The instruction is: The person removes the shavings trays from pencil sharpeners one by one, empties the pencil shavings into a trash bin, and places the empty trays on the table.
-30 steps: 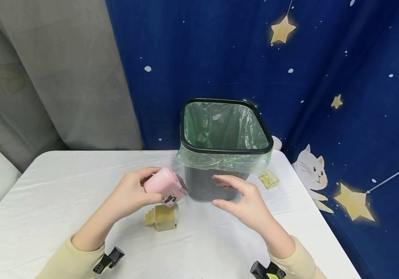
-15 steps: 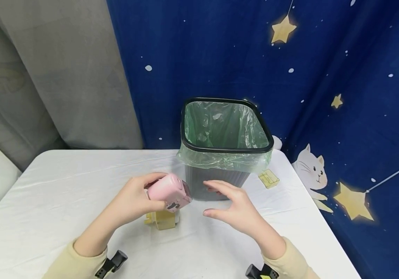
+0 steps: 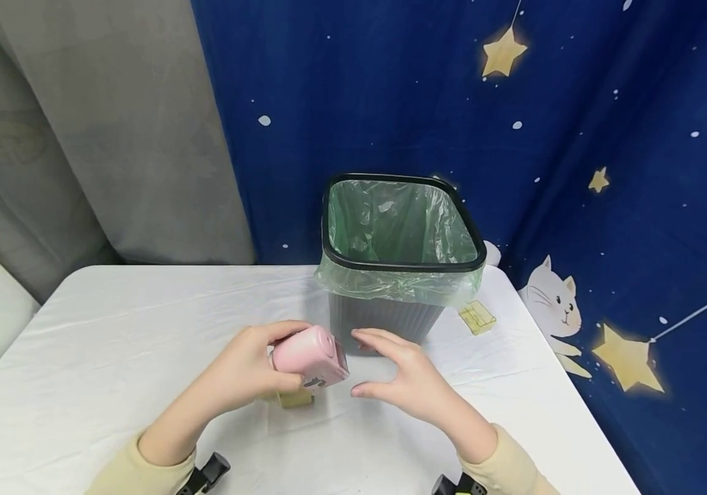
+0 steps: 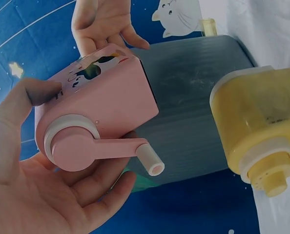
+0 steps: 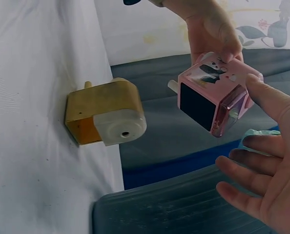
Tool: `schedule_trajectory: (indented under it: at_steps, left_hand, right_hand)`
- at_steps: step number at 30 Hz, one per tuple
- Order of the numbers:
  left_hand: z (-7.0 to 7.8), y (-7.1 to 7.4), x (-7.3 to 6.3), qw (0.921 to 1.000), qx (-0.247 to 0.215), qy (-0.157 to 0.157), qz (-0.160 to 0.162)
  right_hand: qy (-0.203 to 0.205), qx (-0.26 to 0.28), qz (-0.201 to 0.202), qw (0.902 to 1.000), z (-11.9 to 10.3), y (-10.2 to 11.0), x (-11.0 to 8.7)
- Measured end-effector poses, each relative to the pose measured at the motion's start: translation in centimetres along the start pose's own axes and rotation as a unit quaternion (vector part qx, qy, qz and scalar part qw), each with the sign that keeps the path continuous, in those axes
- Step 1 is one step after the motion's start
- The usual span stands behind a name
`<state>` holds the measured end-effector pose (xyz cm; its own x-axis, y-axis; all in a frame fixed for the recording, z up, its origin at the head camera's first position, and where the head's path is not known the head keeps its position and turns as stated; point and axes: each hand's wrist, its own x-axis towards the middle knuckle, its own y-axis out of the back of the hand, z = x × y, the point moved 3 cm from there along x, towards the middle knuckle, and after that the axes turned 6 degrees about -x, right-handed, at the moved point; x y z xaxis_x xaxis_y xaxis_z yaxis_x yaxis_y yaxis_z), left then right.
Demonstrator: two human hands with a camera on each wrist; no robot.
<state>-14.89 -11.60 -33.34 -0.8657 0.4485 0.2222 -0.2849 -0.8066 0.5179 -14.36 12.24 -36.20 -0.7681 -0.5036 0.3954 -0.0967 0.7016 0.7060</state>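
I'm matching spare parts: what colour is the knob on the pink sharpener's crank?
The knob is whitish, on a pink crank; the left wrist view shows it best.

A rectangular table draped in creased white cloth (image 3: 143, 309), rounded at its far corners, fronts a plain grey fabric curtain (image 3: 118, 137) behind its left part and a deep-blue fabric curtain (image 3: 359, 82), white-speckled, behind the rest and along its right side. Just past the table's right edge, a printed white cat (image 3: 551, 302) appears near a large yellow printed star (image 3: 628, 357) on a pale line. High beyond the table's far edge hangs another yellow printed star (image 3: 504, 51).
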Motion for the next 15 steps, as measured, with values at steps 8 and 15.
schedule_trajectory:
  at_steps: [8,15]
  left_hand:
    - [0.0,-0.9,-0.1,0.9998,0.008,0.001,-0.018]
    - [-0.1,-1.5,-0.4,0.9994,0.023,-0.01,-0.024]
  right_hand:
    - [0.005,-0.007,-0.015,0.9998,0.1,-1.0,-0.2]
    - [0.005,-0.015,-0.022,0.9996,0.3,-1.7,-0.5]
